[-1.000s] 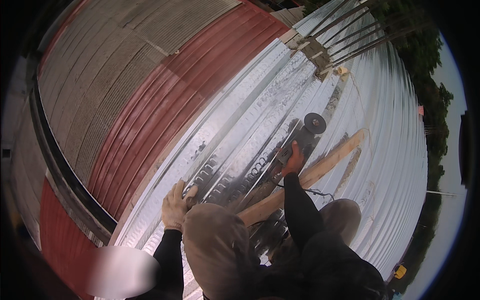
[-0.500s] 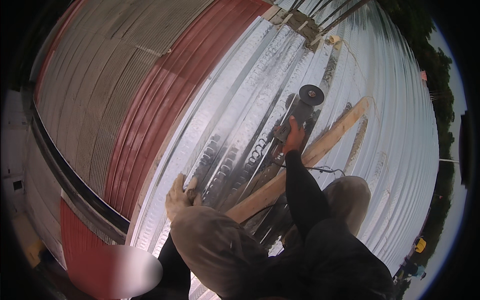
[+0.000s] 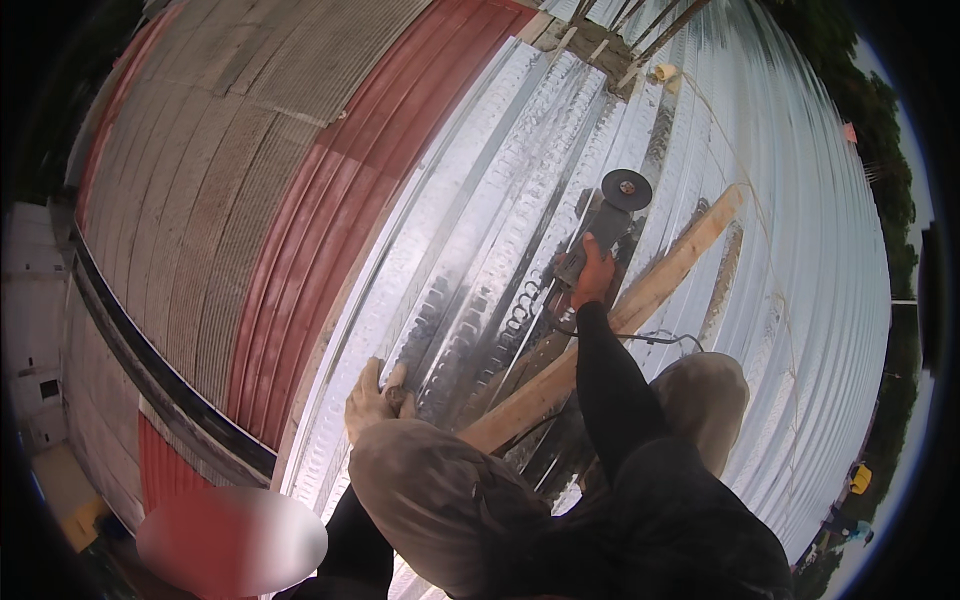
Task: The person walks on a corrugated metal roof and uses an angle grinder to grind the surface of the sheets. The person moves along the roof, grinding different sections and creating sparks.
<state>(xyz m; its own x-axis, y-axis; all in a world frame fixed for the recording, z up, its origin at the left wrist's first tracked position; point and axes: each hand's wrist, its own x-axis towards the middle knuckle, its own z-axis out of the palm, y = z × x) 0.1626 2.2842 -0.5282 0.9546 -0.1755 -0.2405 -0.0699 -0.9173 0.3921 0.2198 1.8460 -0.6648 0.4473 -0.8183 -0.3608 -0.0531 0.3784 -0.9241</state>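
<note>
My right hand [image 3: 591,268], bare and closed, grips a dark angle grinder [image 3: 608,225] with a round disc [image 3: 626,188] at its upper end, held over shiny ribbed metal sheeting [image 3: 470,230]; a black cord trails from it. My left hand [image 3: 376,400], in a beige glove, rests at the sheeting's ribs with fingers apart, its lower part hidden behind my bent knee. A long wooden plank [image 3: 680,260] lies diagonally under my right forearm, between my knees and the upper right.
Red [image 3: 355,180] and weathered grey roofing [image 3: 190,200] lie left, with a dark gutter [image 3: 170,350]. Upright rebar [image 3: 660,35] rises from a concrete column top at the upper middle. A thin string crosses the right sheeting. A person in a yellow helmet [image 3: 859,478] is at the far lower right.
The view has tilted, so the sheeting, plank and grinder sit higher in the picture, chiefly since a second ago. Both hands keep roughly their places on the sheeting and grinder.
</note>
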